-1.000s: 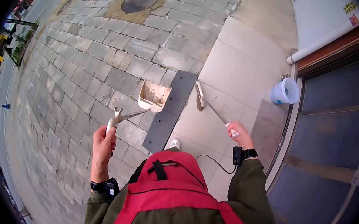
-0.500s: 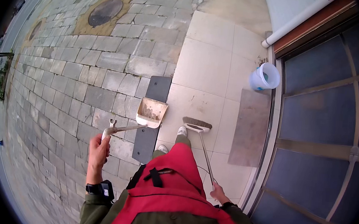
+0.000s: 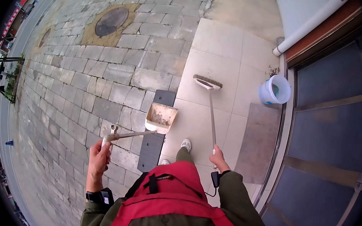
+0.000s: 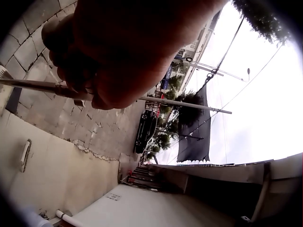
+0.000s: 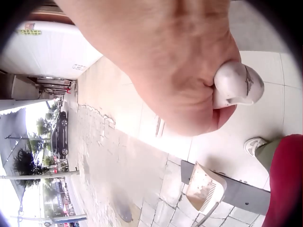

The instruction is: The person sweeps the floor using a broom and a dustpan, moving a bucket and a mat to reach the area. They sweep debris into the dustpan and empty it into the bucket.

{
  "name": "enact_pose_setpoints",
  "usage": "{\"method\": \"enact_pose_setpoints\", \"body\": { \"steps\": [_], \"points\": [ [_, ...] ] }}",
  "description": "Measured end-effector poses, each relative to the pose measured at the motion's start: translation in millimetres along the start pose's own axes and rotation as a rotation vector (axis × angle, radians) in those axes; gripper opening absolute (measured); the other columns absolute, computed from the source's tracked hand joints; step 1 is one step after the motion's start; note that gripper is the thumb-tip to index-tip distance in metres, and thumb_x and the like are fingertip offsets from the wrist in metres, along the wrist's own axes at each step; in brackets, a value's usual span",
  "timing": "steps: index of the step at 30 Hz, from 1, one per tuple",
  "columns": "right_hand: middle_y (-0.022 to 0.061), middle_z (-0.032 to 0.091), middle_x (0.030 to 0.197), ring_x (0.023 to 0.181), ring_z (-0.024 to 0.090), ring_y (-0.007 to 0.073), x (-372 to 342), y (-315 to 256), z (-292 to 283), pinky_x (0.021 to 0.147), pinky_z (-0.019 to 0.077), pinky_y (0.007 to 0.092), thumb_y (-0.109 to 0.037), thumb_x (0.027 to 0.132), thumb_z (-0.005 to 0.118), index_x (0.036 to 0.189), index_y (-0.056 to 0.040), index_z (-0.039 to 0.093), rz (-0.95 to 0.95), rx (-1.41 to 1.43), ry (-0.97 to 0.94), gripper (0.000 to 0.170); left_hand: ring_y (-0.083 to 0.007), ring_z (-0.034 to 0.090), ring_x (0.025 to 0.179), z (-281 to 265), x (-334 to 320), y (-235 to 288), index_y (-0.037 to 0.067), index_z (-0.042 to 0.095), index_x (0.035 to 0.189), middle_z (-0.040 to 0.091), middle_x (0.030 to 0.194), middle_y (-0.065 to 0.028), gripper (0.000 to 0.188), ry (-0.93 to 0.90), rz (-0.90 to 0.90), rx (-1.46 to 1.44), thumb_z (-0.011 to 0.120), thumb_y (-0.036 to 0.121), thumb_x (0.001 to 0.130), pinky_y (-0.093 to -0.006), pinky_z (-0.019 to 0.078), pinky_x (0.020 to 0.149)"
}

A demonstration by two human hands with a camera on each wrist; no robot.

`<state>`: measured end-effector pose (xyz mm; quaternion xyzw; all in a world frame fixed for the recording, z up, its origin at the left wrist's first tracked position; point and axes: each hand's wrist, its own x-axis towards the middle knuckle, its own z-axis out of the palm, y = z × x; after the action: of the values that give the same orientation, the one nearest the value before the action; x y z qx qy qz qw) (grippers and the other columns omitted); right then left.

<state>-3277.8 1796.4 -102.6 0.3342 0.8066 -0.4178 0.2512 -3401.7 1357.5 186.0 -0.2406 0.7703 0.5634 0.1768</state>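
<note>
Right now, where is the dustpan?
In the head view, the dustpan is over the dark strip beside the pale tiles, left of the broom head.

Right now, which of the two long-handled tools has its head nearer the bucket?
The broom, in the right hand: its bristled head is over the pale tiles, while the dustpan, in the left hand, is farther off, over the dark strip.

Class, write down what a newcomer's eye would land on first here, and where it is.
Probably the bright red apron at the bottom centre of the head view. Next, the broom on the pale tiles, held by the right hand, and the dustpan over the dark strip.
</note>
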Motion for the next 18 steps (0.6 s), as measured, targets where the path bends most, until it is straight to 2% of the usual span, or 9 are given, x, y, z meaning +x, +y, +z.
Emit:
{"method": "enact_pose_setpoints", "body": {
  "steps": [3,6,8,11,14,15,18],
  "points": [
    [0.0229,0.053,0.126,0.119,0.051,0.0336,-32,13,-20,0.097,0.0419,0.0354,-0.003,0.069,0.054,0.137,-0.0038,0.038,0.002,-0.032,-0.054,0.07,-0.0048,0.039,0.041,14,5,32,0.003,0.055,0.086,0.044,0.054,0.0036,0.02,0.02,0.014,-0.052,0.056,0.022,0.092,-0.0212,0.0306,0.037],
    [0.0226,0.058,0.119,0.114,0.055,0.0341,-68,24,-29,0.093,0.0442,0.0369,-0.003,0.068,0.053,0.131,-0.0077,0.046,0.049,-0.098,-0.103,0.063,-0.005,0.039,0.041,24,16,45,0.003,0.054,0.086,0.044,0.055,0.0035,0.019,0.004,0.063,-0.084,0.056,0.021,0.092,-0.0213,0.0307,0.037],
    [0.0202,0.063,0.105,0.098,0.062,0.0312,-61,39,-18,0.08,0.0495,0.0361,0.002,0.063,0.054,0.126,-0.0013,0.048,0.025,-0.131,-0.089,0.063,-0.0048,0.039,0.042,30,26,58,0.003,0.054,0.086,0.045,0.055,0.0036,0.019,-0.02,0.079,-0.066,0.056,0.021,0.092,-0.021,0.0305,0.037],
    [0.0147,0.061,0.078,0.068,0.061,0.0258,-17,22,-12,0.056,0.0473,0.0375,0.005,0.057,0.056,0.113,0.001,0.053,0.113,0.002,-0.22,0.056,-0.0043,0.039,0.042,41,41,77,0.004,0.054,0.086,0.045,0.055,0.0038,0.019,-0.024,0.095,-0.036,0.057,0.022,0.091,-0.0206,0.0301,0.037],
    [0.0091,0.053,0.063,0.053,0.051,0.0203,-6,-1,-41,0.043,0.0383,0.037,0.007,0.053,0.057,0.104,0.0017,0.053,0.12,0.121,-0.268,0.052,-0.0041,0.039,0.042,60,70,91,0.004,0.054,0.085,0.045,0.055,0.0043,0.019,-0.051,0.142,0.007,0.057,0.022,0.091,-0.0204,0.0298,0.037],
    [0.0113,0.056,0.069,0.059,0.055,0.0219,-4,-5,-54,0.048,0.042,0.0374,0.006,0.053,0.059,0.11,0.0032,0.052,0.13,0.08,-0.276,0.057,-0.0041,0.039,0.042,68,80,99,0.004,0.054,0.085,0.044,0.055,0.0044,0.019,-0.067,0.142,0.016,0.057,0.022,0.091,-0.0204,0.0298,0.037],
    [0.0123,0.058,0.074,0.063,0.057,0.0225,-10,-17,-68,0.05,0.0434,0.0382,0.006,0.053,0.062,0.114,0.0039,0.051,0.074,0.005,-0.118,0.063,-0.0043,0.039,0.041,84,129,108,0.004,0.054,0.084,0.044,0.053,0.0046,0.021,-0.142,0.166,0.044,0.057,0.023,0.091,-0.0208,0.0292,0.037]
  ]
}}
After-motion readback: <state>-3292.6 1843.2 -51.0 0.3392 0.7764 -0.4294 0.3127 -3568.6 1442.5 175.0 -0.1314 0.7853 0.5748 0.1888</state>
